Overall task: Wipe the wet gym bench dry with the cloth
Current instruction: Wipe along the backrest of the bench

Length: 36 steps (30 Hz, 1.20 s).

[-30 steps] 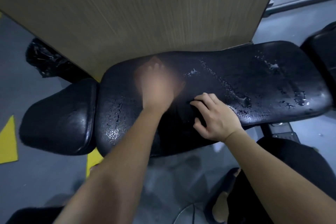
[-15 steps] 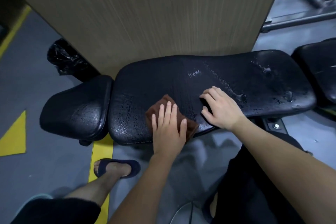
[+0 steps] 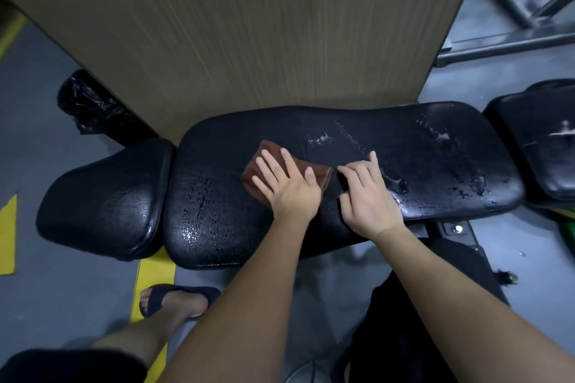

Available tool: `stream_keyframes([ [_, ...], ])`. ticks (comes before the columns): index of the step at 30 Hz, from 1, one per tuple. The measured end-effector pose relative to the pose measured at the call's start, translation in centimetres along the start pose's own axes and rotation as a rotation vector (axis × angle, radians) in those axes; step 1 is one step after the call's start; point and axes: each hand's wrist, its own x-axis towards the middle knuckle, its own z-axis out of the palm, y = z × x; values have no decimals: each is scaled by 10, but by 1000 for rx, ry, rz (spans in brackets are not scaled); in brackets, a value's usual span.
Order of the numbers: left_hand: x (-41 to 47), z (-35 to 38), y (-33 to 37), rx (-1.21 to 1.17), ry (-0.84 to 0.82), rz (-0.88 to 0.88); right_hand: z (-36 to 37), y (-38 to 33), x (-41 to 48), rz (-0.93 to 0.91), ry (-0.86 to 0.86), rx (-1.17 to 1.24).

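A black padded gym bench (image 3: 435,165) runs left to right in front of me, with water drops and puddles on its right half and beads along its near left edge. A folded brown cloth (image 3: 264,158) lies on the middle of the pad. My left hand (image 3: 287,185) presses flat on the cloth, fingers spread. My right hand (image 3: 367,193) rests on the bare pad just right of the cloth, fingers bent, holding nothing.
The bench's smaller seat pad (image 3: 105,196) sits at the left. A wooden panel (image 3: 249,25) stands right behind the bench. Another black pad (image 3: 538,140) lies at the right, metal frame bars (image 3: 510,43) behind it. My sandalled foot (image 3: 177,301) stands on yellow floor tape.
My left hand has slid the cloth from the pad's near edge back up toward the middle. My right hand stays planted on the pad.
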Motion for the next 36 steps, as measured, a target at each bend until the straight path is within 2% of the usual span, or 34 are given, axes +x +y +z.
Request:
stream_keyframes([
  [2, -17, -4, 2, -61, -70, 9, -3, -2, 0, 25, -3, 18],
  [5, -51, -11, -11, -162, -115, 117, -4, -7, 2, 67, 32, 58],
  [8, -65, -26, -52, -254, 101, 277, -10, -17, 9, 176, 139, 177],
  [10, -56, -27, -89, -127, 286, 327, -10, -30, 15, 149, 134, 189],
  [13, -34, -24, -138, 3, 371, 170, 2, -59, 21, 18, -12, 191],
  [16, -20, -20, -153, 77, 331, 45, 25, -81, 24, -97, -186, 92],
  [22, -18, -16, -152, 83, 328, 23, 60, -87, 80, -162, -298, -80],
  [27, -15, -16, -151, 35, 347, 9, 75, -97, 111, -132, -375, -85],
  [36, -18, -22, -152, -3, 346, 31, 5, -58, 15, -272, -444, -59],
])
